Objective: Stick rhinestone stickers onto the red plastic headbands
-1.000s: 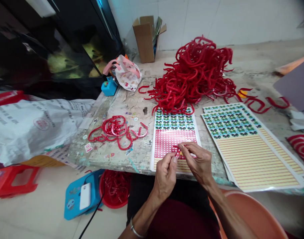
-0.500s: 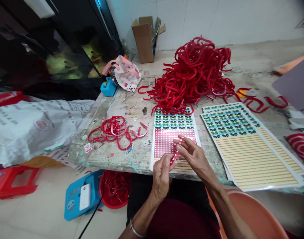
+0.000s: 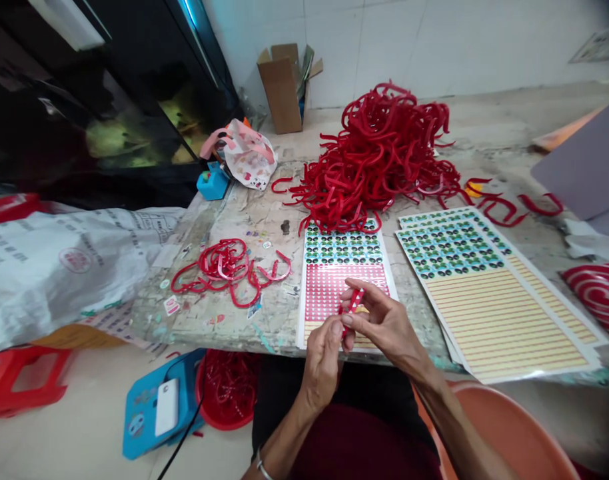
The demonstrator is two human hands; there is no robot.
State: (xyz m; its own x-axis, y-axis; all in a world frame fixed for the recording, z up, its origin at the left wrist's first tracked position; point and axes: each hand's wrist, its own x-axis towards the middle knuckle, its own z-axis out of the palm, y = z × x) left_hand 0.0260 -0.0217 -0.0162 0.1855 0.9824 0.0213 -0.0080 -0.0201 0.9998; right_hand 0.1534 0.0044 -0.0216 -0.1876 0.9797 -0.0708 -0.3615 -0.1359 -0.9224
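My left hand (image 3: 320, 363) is closed, its thumb and fingers pinching one end of a narrow red band (image 3: 355, 301) with white marks. My right hand (image 3: 390, 328) grips the same band from the other side, thumb close to the left fingertips; part of the band is hidden by the fingers. Below both hands lies a sticker sheet (image 3: 318, 293) with green-and-blue pictures at the top, red rows of white shapes in the middle and yellowish strips at the bottom. A large pile of red curved bands (image 3: 369, 160) touches its far edge.
A smaller heap of red bands (image 3: 224, 260) lies left on the worn table (image 3: 194, 327). More sticker sheets (image 3: 494, 313) overlap at the right. Farther back are a cardboard box (image 3: 280, 93), a cloth bag (image 3: 249, 157) and a blue tape dispenser (image 3: 212, 181). On the floor, a red basin (image 3: 228, 421) holds bands.
My right hand has shifted down and closer to my left, its thumb now near the left fingertips. The band stays between both hands. The whole view has shifted slightly.
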